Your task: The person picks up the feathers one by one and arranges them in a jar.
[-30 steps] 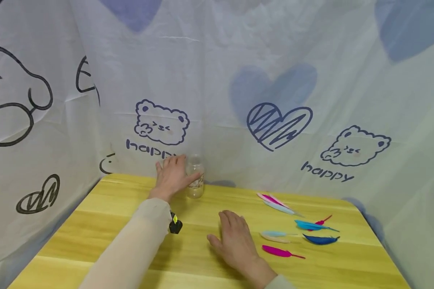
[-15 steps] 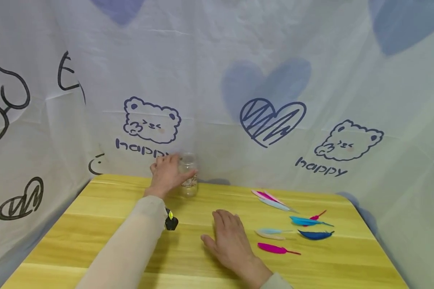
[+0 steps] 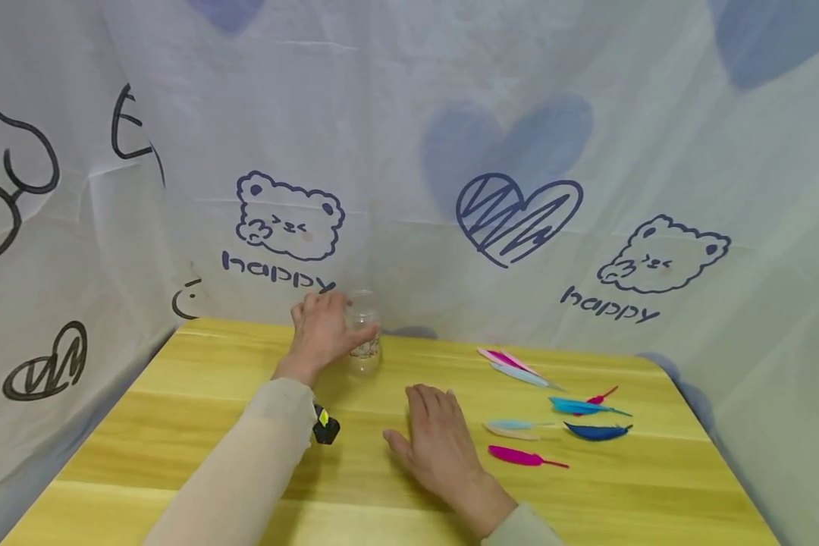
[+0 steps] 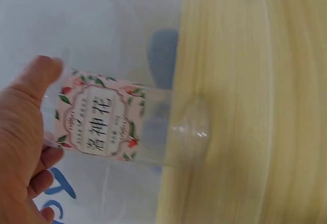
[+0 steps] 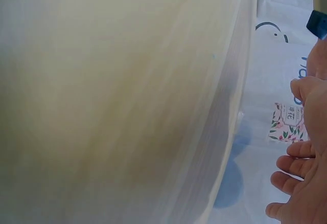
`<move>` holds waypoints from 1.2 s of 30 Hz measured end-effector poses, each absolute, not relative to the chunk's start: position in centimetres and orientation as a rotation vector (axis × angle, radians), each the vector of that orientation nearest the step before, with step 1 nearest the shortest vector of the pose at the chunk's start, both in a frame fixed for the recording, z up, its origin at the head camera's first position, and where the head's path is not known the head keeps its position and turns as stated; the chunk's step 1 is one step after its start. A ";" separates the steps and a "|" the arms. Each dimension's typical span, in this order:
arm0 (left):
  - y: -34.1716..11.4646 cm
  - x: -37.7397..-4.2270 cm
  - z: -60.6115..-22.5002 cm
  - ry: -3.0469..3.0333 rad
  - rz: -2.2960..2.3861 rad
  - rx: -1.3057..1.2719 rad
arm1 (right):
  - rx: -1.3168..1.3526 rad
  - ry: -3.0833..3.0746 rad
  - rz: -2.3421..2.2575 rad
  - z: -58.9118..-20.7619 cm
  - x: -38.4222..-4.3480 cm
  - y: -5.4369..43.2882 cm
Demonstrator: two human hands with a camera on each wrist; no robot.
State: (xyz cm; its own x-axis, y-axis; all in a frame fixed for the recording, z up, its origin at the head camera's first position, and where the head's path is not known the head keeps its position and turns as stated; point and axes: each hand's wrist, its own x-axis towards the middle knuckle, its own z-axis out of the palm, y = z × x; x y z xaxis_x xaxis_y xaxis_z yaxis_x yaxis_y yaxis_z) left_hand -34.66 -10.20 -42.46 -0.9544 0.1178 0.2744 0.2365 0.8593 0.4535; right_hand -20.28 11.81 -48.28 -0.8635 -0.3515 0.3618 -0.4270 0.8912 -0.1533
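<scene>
A clear plastic jar (image 3: 363, 356) with a printed floral label (image 4: 97, 114) stands upright near the table's back edge. My left hand (image 3: 321, 334) holds it around its upper part, thumb on the near side and fingers behind. In the left wrist view, the jar's see-through base (image 4: 194, 132) meets the wood. My right hand (image 3: 440, 440) is low over the middle of the table, fingers extended and thumb apart, with nothing in it. The right wrist view shows its spread fingers (image 5: 291, 168), with the jar's label beyond them.
Several feathers lie right of my right hand: a magenta feather (image 3: 519, 456), a dark blue feather (image 3: 597, 432), a bright blue feather (image 3: 580, 407) and a pale bunch (image 3: 519, 371) farther back. A printed white cloth (image 3: 396, 250) hangs behind the table (image 3: 136, 432).
My left hand and the jar have come slightly nearer, away from the back edge. The head view has shifted a little; the right hand and feathers stay in place.
</scene>
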 end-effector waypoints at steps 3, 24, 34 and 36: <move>-10.0 -33.4 -42.3 -2.789 -0.747 -0.282 | 0.585 -2.728 0.328 -48.2 -20.2 11.8; -8.2 -26.0 -42.7 -2.653 -0.688 -0.452 | 0.622 -2.640 0.338 -47.8 -18.8 12.4; -7.5 -23.5 -42.7 -2.661 -0.681 -0.482 | 0.639 -2.596 0.327 -47.9 -17.9 12.7; -7.4 -23.0 -42.6 -2.666 -0.675 -0.488 | 0.642 -2.594 0.324 -47.9 -17.7 12.8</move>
